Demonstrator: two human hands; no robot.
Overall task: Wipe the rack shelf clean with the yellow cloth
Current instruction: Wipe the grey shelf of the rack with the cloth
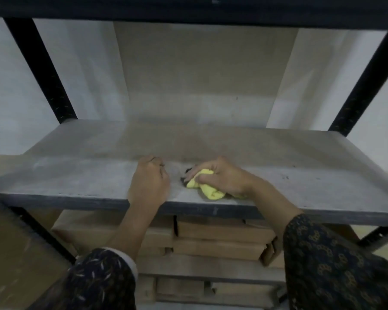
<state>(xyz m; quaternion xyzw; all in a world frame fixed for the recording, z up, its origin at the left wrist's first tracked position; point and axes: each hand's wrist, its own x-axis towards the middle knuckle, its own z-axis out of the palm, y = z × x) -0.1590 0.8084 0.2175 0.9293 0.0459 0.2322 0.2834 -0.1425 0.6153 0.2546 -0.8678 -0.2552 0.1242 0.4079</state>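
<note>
Fingers of the right hand [220, 175] are squeezed around the yellow cloth [207, 186], pressing it flat on the grey shelf [76, 175] near the front edge. Part of the cloth is hidden under the palm. A small dark smudge [185, 175] peeks out just beside the fingertips, too blurry to make out. The left hand [149, 181] rests on the shelf close by, curled into a loose fist holding nothing. Brown boxes [220, 240] sit below, partly hidden by the shelf and both patterned sleeves [336, 260].
</note>
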